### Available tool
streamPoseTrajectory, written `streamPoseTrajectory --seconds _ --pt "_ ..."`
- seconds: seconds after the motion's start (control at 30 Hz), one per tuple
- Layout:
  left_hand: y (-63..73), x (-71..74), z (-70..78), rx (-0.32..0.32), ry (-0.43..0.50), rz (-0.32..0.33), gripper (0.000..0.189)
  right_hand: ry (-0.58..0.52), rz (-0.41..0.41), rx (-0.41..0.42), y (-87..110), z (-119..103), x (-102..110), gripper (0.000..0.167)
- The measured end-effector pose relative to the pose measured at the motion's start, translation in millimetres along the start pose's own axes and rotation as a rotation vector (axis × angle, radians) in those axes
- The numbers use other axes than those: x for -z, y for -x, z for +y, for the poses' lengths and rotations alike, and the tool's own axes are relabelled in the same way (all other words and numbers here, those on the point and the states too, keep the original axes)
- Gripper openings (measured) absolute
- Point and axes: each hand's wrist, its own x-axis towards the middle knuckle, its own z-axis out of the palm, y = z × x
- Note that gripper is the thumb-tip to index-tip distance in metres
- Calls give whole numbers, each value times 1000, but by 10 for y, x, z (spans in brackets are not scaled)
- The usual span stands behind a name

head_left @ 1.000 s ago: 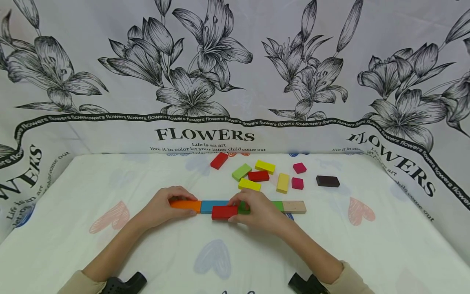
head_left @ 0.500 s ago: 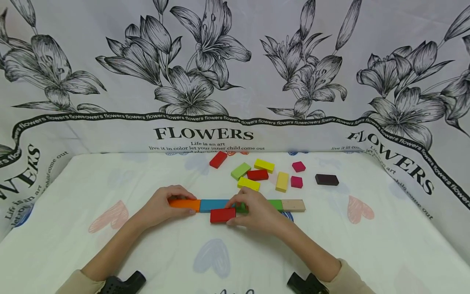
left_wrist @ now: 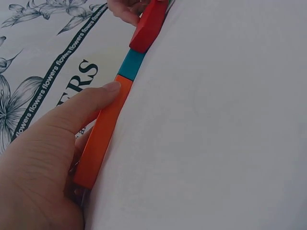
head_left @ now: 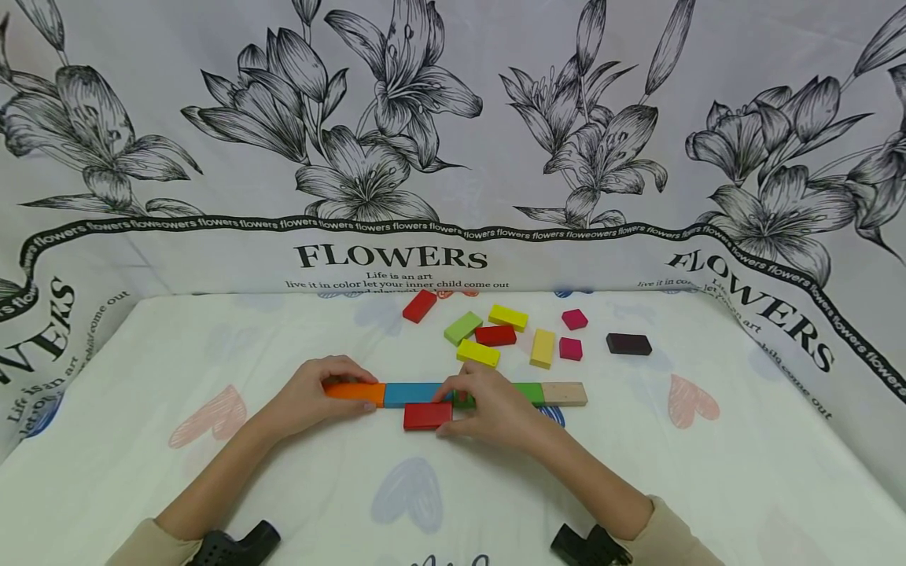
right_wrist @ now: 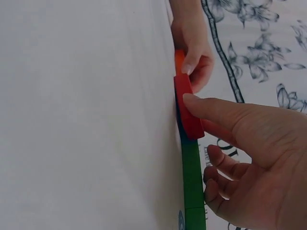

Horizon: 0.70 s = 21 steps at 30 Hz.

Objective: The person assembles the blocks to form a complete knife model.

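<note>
Two grips. My left hand (head_left: 311, 395) curls round an orange oblong wooden block (head_left: 357, 391), end-on to a blue oblong wooden block (head_left: 410, 394); my right hand (head_left: 493, 405) pinches a red oblong wooden block (head_left: 426, 417) by the blue's near edge, contact unclear.

head cam's up high, facing fwd/down at the tbl (head_left: 531, 487); wrist cams way closer, L one looking past left hand (left_wrist: 45, 148), R one past right hand (right_wrist: 273, 153), both catching red block (right_wrist: 193, 126) btw
</note>
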Motion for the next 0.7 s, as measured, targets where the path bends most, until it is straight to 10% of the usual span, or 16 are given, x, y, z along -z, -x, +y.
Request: streamPoseTrajectory --seconds 0.7 --pt "11 7 35 0 2 1 25 4 -2 -20 0 -9 -16 25"
